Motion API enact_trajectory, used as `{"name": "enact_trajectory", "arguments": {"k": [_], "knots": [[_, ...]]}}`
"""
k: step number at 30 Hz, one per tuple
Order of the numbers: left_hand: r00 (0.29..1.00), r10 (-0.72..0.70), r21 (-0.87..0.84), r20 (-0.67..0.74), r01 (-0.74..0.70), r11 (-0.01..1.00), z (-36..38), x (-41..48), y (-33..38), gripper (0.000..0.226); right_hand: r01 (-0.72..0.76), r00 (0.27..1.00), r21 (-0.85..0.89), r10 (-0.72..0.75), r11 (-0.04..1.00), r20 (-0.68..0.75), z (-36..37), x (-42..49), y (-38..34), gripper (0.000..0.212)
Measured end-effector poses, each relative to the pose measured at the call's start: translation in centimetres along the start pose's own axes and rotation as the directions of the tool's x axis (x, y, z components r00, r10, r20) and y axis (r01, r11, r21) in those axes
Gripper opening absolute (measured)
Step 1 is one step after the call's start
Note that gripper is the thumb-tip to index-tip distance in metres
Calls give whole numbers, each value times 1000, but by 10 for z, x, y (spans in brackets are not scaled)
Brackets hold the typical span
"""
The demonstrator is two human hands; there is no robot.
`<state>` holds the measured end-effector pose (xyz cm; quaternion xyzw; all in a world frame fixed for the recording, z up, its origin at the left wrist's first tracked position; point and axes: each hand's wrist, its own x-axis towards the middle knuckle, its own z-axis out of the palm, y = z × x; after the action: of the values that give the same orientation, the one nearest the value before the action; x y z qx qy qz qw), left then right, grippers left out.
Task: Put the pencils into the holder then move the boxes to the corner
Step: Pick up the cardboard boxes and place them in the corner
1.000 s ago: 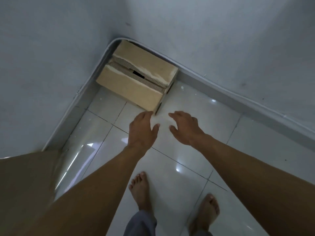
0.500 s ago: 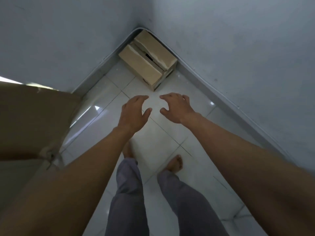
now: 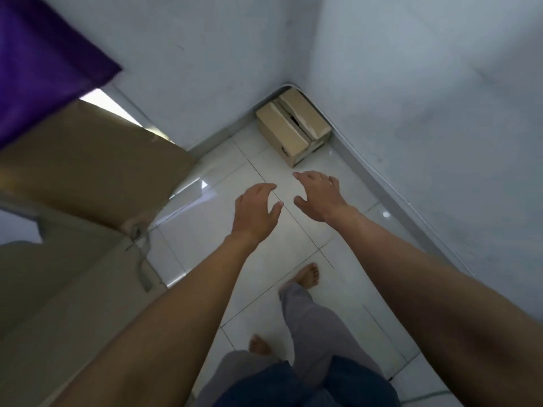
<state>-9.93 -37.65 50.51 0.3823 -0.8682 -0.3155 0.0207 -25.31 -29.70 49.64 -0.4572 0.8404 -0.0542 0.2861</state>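
Observation:
A small brown cardboard box (image 3: 289, 127) with torn top flaps sits on the white tiled floor, pushed into the corner where the two pale walls meet. My left hand (image 3: 254, 214) and my right hand (image 3: 318, 195) hover side by side over the tiles, well short of the box. Both hands hold nothing and their fingers are spread. No pencils or holder are in view.
A large brown cardboard sheet (image 3: 91, 168) leans at the left, with a purple cloth (image 3: 38, 54) hanging above it. My bare feet (image 3: 307, 276) and grey trousers stand on the tiles below. A grey skirting (image 3: 367, 177) runs along the right wall.
The view has pulled back from the corner, so the box looks smaller and farther away. My hands have drawn away from it, still empty. The purple cloth has come into view.

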Motion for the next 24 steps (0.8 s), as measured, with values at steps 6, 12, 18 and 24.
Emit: {"name": "enact_trajectory", "arguments": {"k": [6,12,18,24], "knots": [[990,13,21,-141,-10,1000,-45,-85,-8,42,124,979,-74,-135,989,-156,-1,-75,-56,59],[982,-79,-19,-169,77,997,-73,-196,-32,42,174,971,-39,-178,984,-159,22,-156,-118,49],[974,-179,-73,-140,170,983,-70,-279,-50,42,212,977,-60,-214,975,-15,55,-219,-151,48],[937,-305,-176,-172,276,945,-66,-346,-64,42,298,948,-104,-282,949,150,80,-265,-179,54]]}}
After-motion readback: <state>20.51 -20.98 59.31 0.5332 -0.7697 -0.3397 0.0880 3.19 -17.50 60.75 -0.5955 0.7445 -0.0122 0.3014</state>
